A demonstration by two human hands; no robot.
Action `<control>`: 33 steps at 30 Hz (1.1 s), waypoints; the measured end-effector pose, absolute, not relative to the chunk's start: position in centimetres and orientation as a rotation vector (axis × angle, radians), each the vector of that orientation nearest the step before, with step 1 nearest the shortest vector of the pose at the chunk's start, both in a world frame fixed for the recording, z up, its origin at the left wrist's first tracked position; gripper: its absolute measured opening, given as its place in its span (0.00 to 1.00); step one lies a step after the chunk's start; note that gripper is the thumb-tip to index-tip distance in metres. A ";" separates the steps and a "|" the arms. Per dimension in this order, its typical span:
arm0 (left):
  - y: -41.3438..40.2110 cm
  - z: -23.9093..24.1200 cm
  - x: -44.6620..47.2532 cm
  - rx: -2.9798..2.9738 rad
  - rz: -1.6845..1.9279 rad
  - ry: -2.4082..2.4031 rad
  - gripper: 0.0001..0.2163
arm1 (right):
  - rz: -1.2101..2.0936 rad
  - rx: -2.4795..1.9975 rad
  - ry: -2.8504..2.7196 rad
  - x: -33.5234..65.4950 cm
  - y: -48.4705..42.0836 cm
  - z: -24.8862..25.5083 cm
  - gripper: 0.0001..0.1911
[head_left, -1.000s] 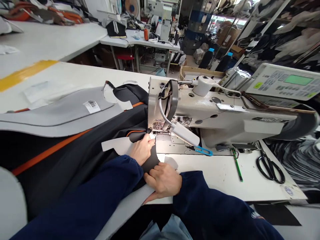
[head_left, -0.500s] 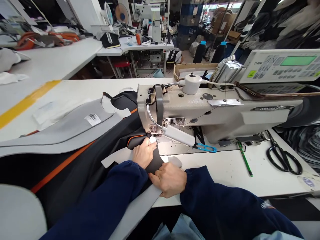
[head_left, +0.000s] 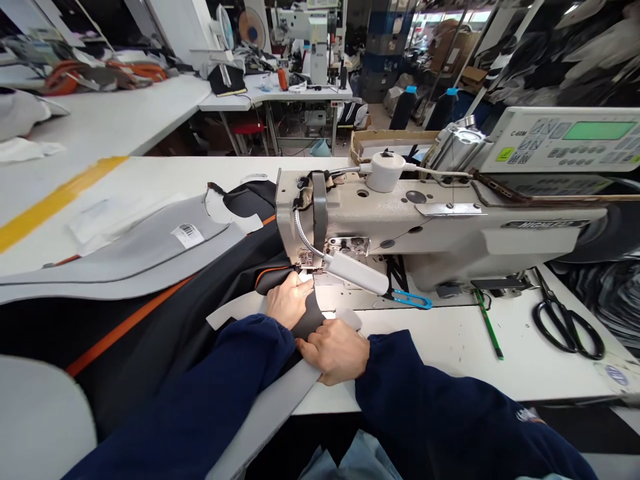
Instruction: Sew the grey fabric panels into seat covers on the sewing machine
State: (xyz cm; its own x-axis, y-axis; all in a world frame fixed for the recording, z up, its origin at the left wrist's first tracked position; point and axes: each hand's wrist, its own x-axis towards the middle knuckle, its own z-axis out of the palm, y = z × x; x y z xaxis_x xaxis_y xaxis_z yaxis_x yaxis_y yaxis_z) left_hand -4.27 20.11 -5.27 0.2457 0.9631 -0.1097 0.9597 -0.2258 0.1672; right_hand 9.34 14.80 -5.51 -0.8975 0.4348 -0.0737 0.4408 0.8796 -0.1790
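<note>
Black fabric with orange piping and grey foam-backed edges spreads across the table, its near end under the head of a sewing machine. My left hand is closed on the fabric just in front of the presser foot, thumb and fingers pinched together. Slightly lower and to the right, my right hand is curled around the edge of the same fabric. A grey strip runs down from under that hand toward my lap. The needle point itself is too small to make out.
A lamp arm with a blue clip hangs by the needle area. Black scissors and a green pencil lie to the right. A control panel stands behind, and a grey panel with a barcode label lies left.
The camera view has shifted a little. Both hands keep their grip on the fabric, and the right hand sits slightly nearer the machine.
</note>
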 end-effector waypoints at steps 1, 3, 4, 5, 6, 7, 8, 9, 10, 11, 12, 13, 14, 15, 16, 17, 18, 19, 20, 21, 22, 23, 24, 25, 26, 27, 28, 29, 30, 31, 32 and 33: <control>20.1 -5.3 -4.2 2.306 0.021 1.818 0.14 | -0.297 0.701 3.016 9.4 14.8 -5.6 0.24; 20.2 -5.3 -4.2 2.296 0.027 1.815 0.14 | -0.288 0.691 3.016 9.4 14.9 -5.6 0.24; 20.2 -5.3 -4.2 2.291 0.030 1.813 0.14 | -0.280 0.688 3.015 9.5 14.9 -5.7 0.25; 20.2 -5.3 -4.2 2.287 0.031 1.812 0.14 | -0.275 0.684 3.013 9.5 14.9 -5.7 0.25; 20.2 -5.3 -4.2 2.286 0.033 1.810 0.15 | -0.266 0.684 3.011 9.5 14.9 -5.7 0.25; 20.2 -5.3 -4.2 2.285 0.033 1.810 0.15 | -0.258 0.683 3.010 9.5 14.9 -5.7 0.26; 20.2 -5.3 -4.2 2.286 0.033 1.810 0.15 | -0.250 0.686 3.007 9.4 14.9 -5.7 0.27; 20.2 -5.3 -4.2 2.287 0.032 1.810 0.15 | -0.248 0.688 3.004 9.4 14.9 -5.7 0.27; 20.2 -5.2 -4.2 2.286 0.029 1.811 0.15 | -0.248 0.690 3.001 9.4 14.9 -5.7 0.27; 20.2 -5.2 -4.2 2.282 0.027 1.811 0.15 | -0.250 0.692 3.000 9.4 14.9 -5.7 0.27; 20.2 -5.2 -4.2 2.278 0.029 1.810 0.15 | -0.252 0.694 3.000 9.4 15.0 -5.7 0.27; 20.3 -5.1 -4.2 2.272 0.035 1.809 0.14 | -0.254 0.697 3.000 9.4 15.0 -5.7 0.27; 20.3 -5.1 -4.2 2.266 0.050 1.808 0.14 | -0.254 0.703 3.000 9.4 15.1 -5.7 0.27; 20.4 -5.1 -4.1 2.262 0.067 1.806 0.14 | -0.254 0.707 3.001 9.4 15.2 -5.7 0.27; 20.5 -5.2 -4.1 2.261 0.088 1.803 0.14 | -0.252 0.710 3.002 9.5 15.2 -5.7 0.27; 20.5 -5.3 -4.1 2.265 0.110 1.798 0.14 | -0.250 0.709 3.001 9.5 15.3 -5.7 0.28; 20.6 -5.4 -4.2 2.270 0.134 1.791 0.13 | -0.247 0.708 3.002 9.5 15.3 -5.7 0.28; 20.7 -5.6 -4.2 2.277 0.161 1.785 0.13 | -0.243 0.705 3.004 9.5 15.3 -5.8 0.28; 20.8 -5.8 -4.3 2.286 0.191 1.774 0.13 | -0.240 0.703 3.006 9.6 15.3 -5.8 0.28; 21.0 -6.0 -4.4 2.299 0.225 1.756 0.13 | -0.236 0.704 3.008 9.6 15.3 -5.8 0.28; 21.1 -6.3 -4.5 2.317 0.258 1.729 0.13 | -0.234 0.703 3.010 9.6 15.3 -5.9 0.28; 21.3 -6.4 -4.6 2.340 0.283 1.694 0.13 | -0.233 0.704 3.012 9.6 15.3 -5.9 0.28; 21.4 -6.6 -4.8 2.367 0.298 1.651 0.13 | -0.233 0.705 3.014 9.6 15.2 -6.0 0.28; 21.5 -6.6 -5.0 2.401 0.303 1.608 0.13 | -0.232 0.707 3.016 9.6 15.2 -6.0 0.29; 21.6 -6.6 -5.3 2.442 0.296 1.568 0.13 | -0.231 0.712 3.020 9.6 15.1 -6.1 0.29; 21.5 -6.4 -5.5 2.495 0.279 1.532 0.14 | -0.228 0.719 3.024 9.6 15.1 -6.1 0.30; 21.4 -6.2 -5.8 2.560 0.258 1.498 0.15 | -0.224 0.726 3.031 9.6 15.1 -6.2 0.30; 21.3 -5.8 -6.0 2.636 0.238 1.466 0.17 | -0.219 0.731 3.036 9.6 15.1 -6.3 0.30; 21.1 -5.3 -6.2 2.719 0.218 1.439 0.19 | -0.215 0.732 3.042 9.6 15.0 -6.3 0.29; 20.9 -4.8 -6.3 2.801 0.197 1.420 0.20 | -0.213 0.731 3.048 9.6 15.0 -6.3 0.29; 20.7 -4.2 -6.4 2.877 0.180 1.414 0.20 | -0.212 0.726 3.054 9.6 15.0 -6.3 0.29; 20.5 -3.7 -6.5 2.946 0.167 1.418 0.20 | -0.211 0.725 3.059 9.6 15.0 -6.3 0.28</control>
State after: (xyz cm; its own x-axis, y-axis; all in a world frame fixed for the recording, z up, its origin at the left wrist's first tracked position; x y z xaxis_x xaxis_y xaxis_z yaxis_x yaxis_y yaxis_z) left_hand -6.50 20.46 -3.65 0.6212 0.7694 0.1487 0.7829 -0.6177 -0.0747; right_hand 9.65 14.99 -6.27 -0.8942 0.4471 -0.0215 0.4458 0.8853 -0.1321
